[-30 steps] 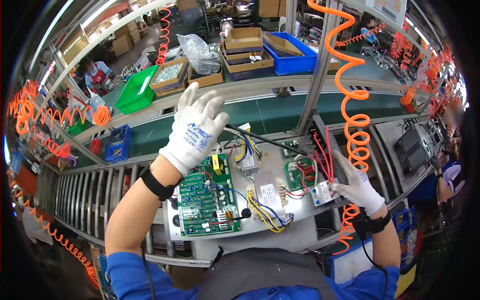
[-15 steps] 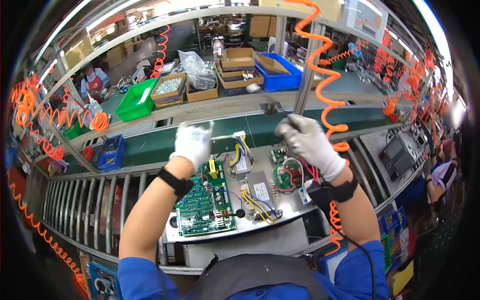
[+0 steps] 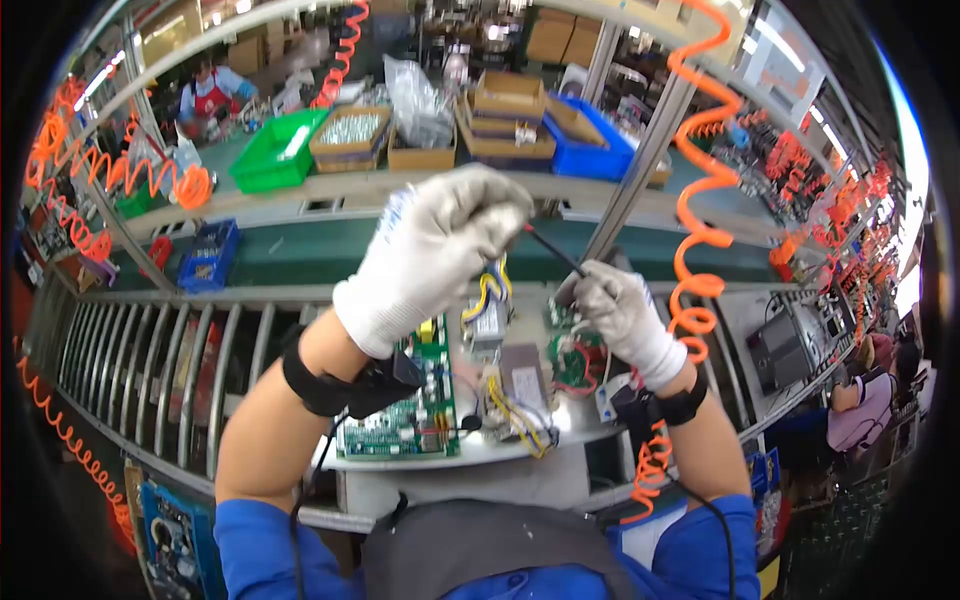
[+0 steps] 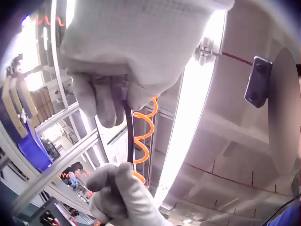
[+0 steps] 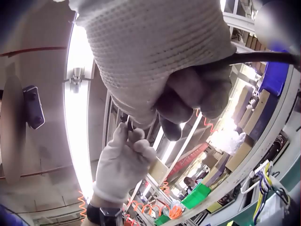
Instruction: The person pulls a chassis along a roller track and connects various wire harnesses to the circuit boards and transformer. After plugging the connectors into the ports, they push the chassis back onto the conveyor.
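Both hands wear white gloves and hold a black cable point(image 3: 555, 250) above a metal plate with electronics. My left hand point(image 3: 435, 245) pinches the cable near its end, where a bit of red shows. My right hand point(image 3: 625, 315) grips it farther along, lower and to the right. In the left wrist view a short length of cable point(image 4: 130, 141) spans the two hands. More cable point(image 5: 263, 57) trails from the right hand in the right wrist view. Beneath the hands lie a large green circuit board point(image 3: 395, 430), a transformer point(image 3: 524, 378) and a smaller green board point(image 3: 578, 360).
Metal rollers point(image 3: 170, 385) extend to the left. Behind the plate runs a green belt point(image 3: 300, 250), with a green bin point(image 3: 275, 155), cardboard boxes and a blue bin point(image 3: 595, 150) beyond. An orange coiled hose point(image 3: 705, 190) hangs at the right beside a metal post point(image 3: 640, 150).
My right hand has left the white switch block with red wires and come up to the cable. My left hand, empty-looking half a second ago, has moved right and now pinches the cable.
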Demonstrator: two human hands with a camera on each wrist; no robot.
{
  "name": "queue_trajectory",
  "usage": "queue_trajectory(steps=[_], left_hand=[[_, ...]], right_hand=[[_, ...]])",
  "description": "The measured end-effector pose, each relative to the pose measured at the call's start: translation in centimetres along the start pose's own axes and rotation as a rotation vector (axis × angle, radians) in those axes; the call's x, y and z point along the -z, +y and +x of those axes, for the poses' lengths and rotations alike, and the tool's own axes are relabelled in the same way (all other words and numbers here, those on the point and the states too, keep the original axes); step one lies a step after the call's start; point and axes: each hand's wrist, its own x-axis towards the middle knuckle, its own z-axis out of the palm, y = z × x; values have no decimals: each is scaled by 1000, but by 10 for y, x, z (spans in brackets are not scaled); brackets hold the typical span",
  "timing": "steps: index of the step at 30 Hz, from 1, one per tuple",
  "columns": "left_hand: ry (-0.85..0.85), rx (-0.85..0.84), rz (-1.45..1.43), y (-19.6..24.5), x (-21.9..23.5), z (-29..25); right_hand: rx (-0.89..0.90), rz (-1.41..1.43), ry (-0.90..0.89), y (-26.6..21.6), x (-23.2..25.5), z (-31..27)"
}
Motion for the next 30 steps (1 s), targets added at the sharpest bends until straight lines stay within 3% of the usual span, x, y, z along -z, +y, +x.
queue_trajectory(steps=[1, 3, 5, 7, 9, 10, 11, 13, 14, 16, 17, 18, 19, 21, 22, 23, 25, 26, 27, 29, 30], left_hand=[[25, -10, 14, -2, 4, -5], [95, -15, 149, -19, 16, -12], [91, 37, 97, -24, 25, -20], [91, 16, 197, -25, 23, -23], [55, 26, 198, -11, 15, -25], [24, 19, 201, -7, 12, -26], [29, 25, 202, -10, 13, -28], [23, 64, -61, -21, 20, -32], [10, 142, 106, -40, 24, -35], [-354, 91, 911, -80, 23, -45], [-529, 20, 1087, -103, 14, -54], [-513, -116, 1230, -125, 5, -72], [-780, 139, 1298, -114, -7, -65], [-887, 85, 1391, -117, -17, -71], [-860, 57, 1346, -133, -19, -78], [-857, 54, 1341, -106, -19, -77], [-1208, 225, 1484, -60, -20, -79], [-1010, 140, 1432, -67, -17, -105], [-892, 102, 1340, -73, -15, -127], [-810, -29, 1367, -72, -10, -150], [-810, -32, 1359, -76, -5, -161]], right_hand=[[189, -198, -16, 29, 4, 1], [42, -239, -32, 53, 4, -8], [5, -277, -71, 32, -7, -8], [58, 89, -85, -1, -27, 2], [11, 188, -148, -46, -36, 17], [-128, 163, -142, -70, -38, 21], [-151, 154, -106, -76, -40, 21], [-190, 210, -32, -80, -35, 18], [-145, 266, -11, -76, -35, 15], [-182, 382, -62, -77, -31, 10], [-193, 436, -66, -79, -36, 8], [-185, 446, -78, -81, -40, 9], [-171, 494, -81, -80, -46, 10], [-236, 520, -203, -84, -44, 12], [-262, 475, -204, -94, -47, 11], [-265, 470, -204, -93, -54, 13], [-164, 176, -179, -86, -70, 16], [-190, 24, -232, -84, -74, 17], [-11, -220, -261, -67, -82, 18], [-56, -613, -302, -44, -100, 21], [-112, -671, -342, -34, -109, 22]])
